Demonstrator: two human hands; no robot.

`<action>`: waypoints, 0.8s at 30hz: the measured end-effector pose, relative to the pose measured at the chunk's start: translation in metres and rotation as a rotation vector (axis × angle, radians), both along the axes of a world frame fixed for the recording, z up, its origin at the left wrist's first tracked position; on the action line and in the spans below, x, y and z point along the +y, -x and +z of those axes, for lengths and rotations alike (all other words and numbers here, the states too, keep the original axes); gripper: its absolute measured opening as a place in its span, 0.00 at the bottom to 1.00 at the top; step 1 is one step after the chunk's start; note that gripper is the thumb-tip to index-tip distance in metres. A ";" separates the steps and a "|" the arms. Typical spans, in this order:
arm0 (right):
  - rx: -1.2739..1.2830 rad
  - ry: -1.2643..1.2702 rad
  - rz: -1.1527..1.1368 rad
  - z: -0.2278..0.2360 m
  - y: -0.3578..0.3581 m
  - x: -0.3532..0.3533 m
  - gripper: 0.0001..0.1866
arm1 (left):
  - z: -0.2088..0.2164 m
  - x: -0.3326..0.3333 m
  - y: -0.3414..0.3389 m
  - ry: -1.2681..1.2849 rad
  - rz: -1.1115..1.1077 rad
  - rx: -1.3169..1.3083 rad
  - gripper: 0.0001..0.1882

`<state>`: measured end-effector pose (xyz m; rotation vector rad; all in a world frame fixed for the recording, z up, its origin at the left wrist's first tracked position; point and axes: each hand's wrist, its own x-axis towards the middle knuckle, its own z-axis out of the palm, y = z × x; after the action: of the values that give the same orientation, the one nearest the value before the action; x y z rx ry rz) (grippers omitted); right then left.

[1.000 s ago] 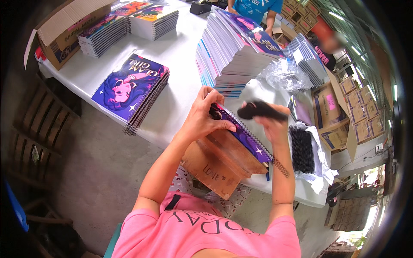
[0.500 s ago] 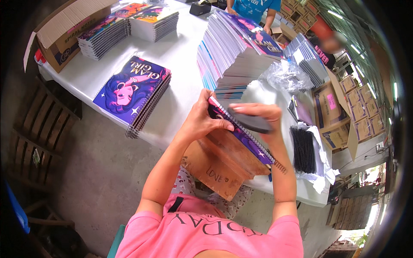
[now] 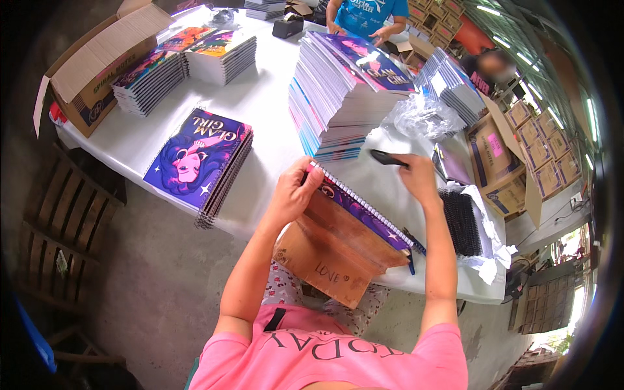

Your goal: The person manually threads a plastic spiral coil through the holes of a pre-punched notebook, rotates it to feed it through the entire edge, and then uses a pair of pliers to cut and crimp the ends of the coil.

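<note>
Left hand [image 3: 292, 192]: fingers pinched on the far end of a purple notebook [image 3: 364, 211]. Right hand [image 3: 419, 179]: fingers curled round one end of a black tool [image 3: 388, 158], tool clear of the notebook. Notebook sits on a wooden stand [image 3: 338, 227] at the tabletop [image 3: 260, 166] edge, coil [image 3: 367, 207] side up. Tall notebook stack [image 3: 341, 97] beyond, black coils [image 3: 460, 224] right, notebook pile [image 3: 198, 156] left

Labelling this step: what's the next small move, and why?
Probably set down the flat black tool: the right hand holds it clear of the purple spiral-bound notebook, whose thin coil seems to span the edge, while the left hand grips one end.
</note>
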<state>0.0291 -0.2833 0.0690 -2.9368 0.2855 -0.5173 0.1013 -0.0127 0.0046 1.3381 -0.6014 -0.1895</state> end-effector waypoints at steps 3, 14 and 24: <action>0.335 0.157 -0.353 -0.061 0.057 -0.082 0.30 | 0.005 -0.007 0.002 0.040 0.026 -0.067 0.15; -0.784 -0.609 0.012 0.082 0.134 -0.022 0.43 | 0.139 0.049 0.013 0.390 0.534 -0.717 0.12; -0.166 -0.261 -0.251 0.022 0.160 0.014 0.24 | 0.066 0.046 0.055 0.167 0.879 -0.807 0.20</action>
<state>-0.1305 -0.2694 0.0912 -2.6013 0.6521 -0.6944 0.0463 0.0337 0.0709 1.3756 -0.6074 1.1351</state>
